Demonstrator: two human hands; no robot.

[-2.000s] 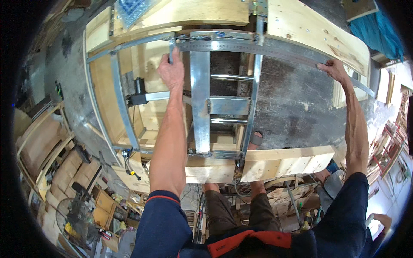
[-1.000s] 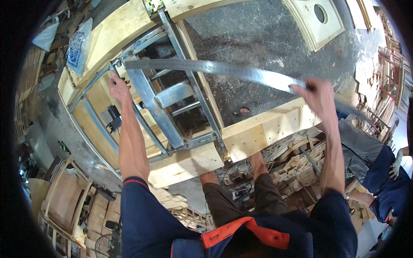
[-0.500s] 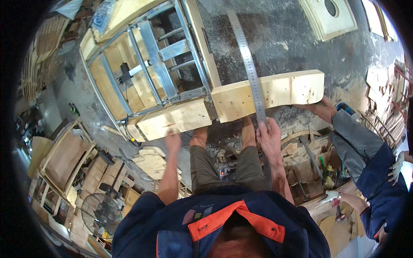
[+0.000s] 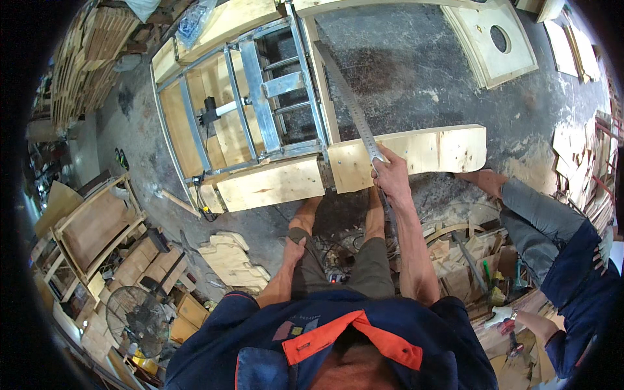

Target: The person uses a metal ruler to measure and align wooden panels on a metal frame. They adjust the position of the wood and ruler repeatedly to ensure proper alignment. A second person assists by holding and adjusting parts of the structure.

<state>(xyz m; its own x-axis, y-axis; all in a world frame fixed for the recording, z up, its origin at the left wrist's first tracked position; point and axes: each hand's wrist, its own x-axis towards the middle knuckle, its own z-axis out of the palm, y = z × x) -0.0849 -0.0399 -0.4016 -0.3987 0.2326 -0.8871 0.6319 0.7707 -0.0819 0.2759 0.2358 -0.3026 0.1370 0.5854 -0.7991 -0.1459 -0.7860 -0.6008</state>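
Steel: the long ruler (image 4: pixel 351 104) slants far-left across the near wooden rail (image 4: pixel 422 149), the right hand (image 4: pixel 391 172) wrapped round it; the left hand (image 4: pixel 296 248), loosely curled, rests against the shorts (image 4: pixel 367 266). A low leftward swing could knock its tip (thin, probably whippy) on the metal frame (image 4: pixel 259 97). Rightward, floor (image 4: pixel 403 84) gives room up to the holed panel (image 4: pixel 478 39).

- Bright glare whitens the right edge around the wood scraps (image 4: pixel 575 153).
- The left margin stays dim.
- The metal ruler (image 4: pixel 354 112) looks palest toward its lower end.
- Black fisheye corners frame bowed edges.
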